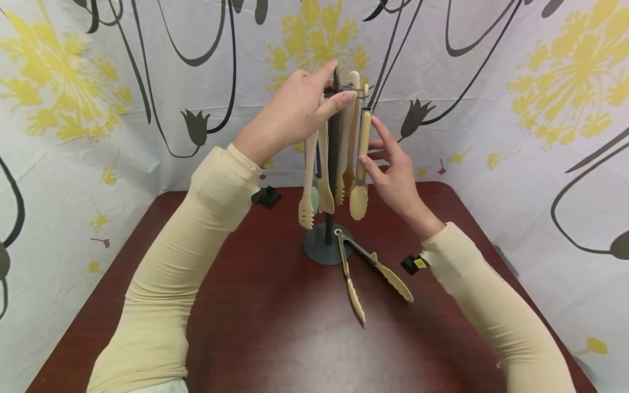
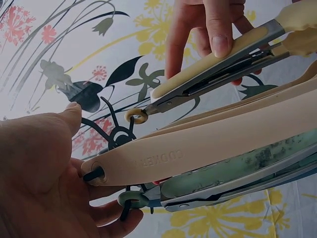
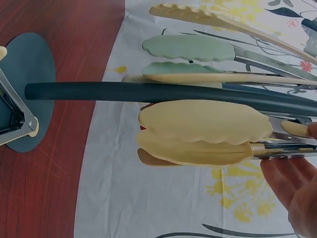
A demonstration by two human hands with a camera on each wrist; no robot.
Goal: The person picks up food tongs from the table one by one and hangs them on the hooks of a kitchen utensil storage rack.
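My left hand (image 1: 302, 106) grips the hooked top of a dark utensil stand (image 1: 330, 232), its thumb in front and its fingers reaching behind the hooks. At the right side of the stand, my right hand (image 1: 393, 169) pinches the handle of yellow tongs (image 1: 365, 139) between thumb and fingers. These tongs hang head down with their arms close together. In the left wrist view their yellow ring (image 2: 136, 116) sits at one of the hooks. Beside my left fingers, a beige utensil (image 2: 148, 161) hangs by its end hole, next to mint-green tongs (image 2: 218, 181).
Another pair of pale yellow tongs (image 1: 395, 281) lies spread on the dark red table (image 1: 255, 327), its hinge end over the stand's round base (image 1: 314, 245). Several more utensils hang around the pole. A flower-printed cloth (image 1: 196, 93) rises behind the table.
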